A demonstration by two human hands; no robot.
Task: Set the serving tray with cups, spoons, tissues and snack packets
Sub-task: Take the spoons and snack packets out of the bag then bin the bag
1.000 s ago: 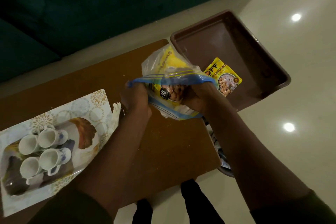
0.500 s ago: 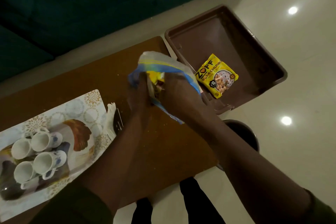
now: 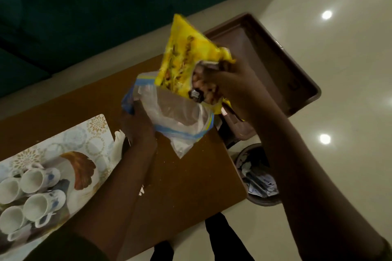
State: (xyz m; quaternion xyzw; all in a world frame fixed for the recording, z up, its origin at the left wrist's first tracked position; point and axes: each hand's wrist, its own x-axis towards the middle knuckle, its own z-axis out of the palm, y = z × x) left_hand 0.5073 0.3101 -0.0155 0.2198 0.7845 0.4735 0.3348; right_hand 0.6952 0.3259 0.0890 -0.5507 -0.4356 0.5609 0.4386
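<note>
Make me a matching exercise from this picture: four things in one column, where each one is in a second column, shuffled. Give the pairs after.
Things:
1. yellow snack packet
2. clear zip bag
3. white cups
4. waste bin

Places:
A. on the floor beside the table's end
B. lying on the patterned tray
C. gripped by the right hand, half out of the bag
D. held open by the left hand over the wooden table

Pairs: 1-C, 2-D, 3-B, 4-A
</note>
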